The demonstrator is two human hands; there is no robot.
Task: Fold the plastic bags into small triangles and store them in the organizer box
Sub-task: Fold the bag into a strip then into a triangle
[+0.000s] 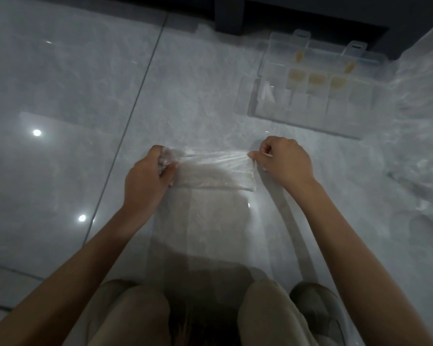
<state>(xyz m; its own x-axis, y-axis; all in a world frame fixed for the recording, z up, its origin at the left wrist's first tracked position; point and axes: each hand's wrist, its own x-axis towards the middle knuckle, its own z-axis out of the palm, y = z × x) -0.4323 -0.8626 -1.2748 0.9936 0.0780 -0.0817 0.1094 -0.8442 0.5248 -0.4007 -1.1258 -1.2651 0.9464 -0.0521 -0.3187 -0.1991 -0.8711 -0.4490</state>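
Crouched position, knees (135, 315) at the near edge. A clear plastic bag (218, 221) lies flat on the glossy tiled floor (60, 83), running lengthwise from between the knees out toward the hands. Its near end is lost in shadow, so I cannot tell whether a knee or shoe pins it; if so, any tug could stretch or skew the film. At the far end a flap (215, 171) is turned back over the bag. The left hand (145, 176) grips the flap's left corner, bunched film between thumb and curled fingers. The right hand (288, 161) pinches the right corner, fingers tucked tight. Risks as I judge them: the film is slick on polished tile, so uneven pull from the two hands would bring the fold down crooked. The bunched left corner could set a lumpy crease. Trapped air may spring the flap open once released. Farther off to the right, well apart from the hands, sits the organizer box (308, 126) with its lid open and yellowish pieces in some compartments. Pale crumpled material (415, 126) at far right is probably more bags.
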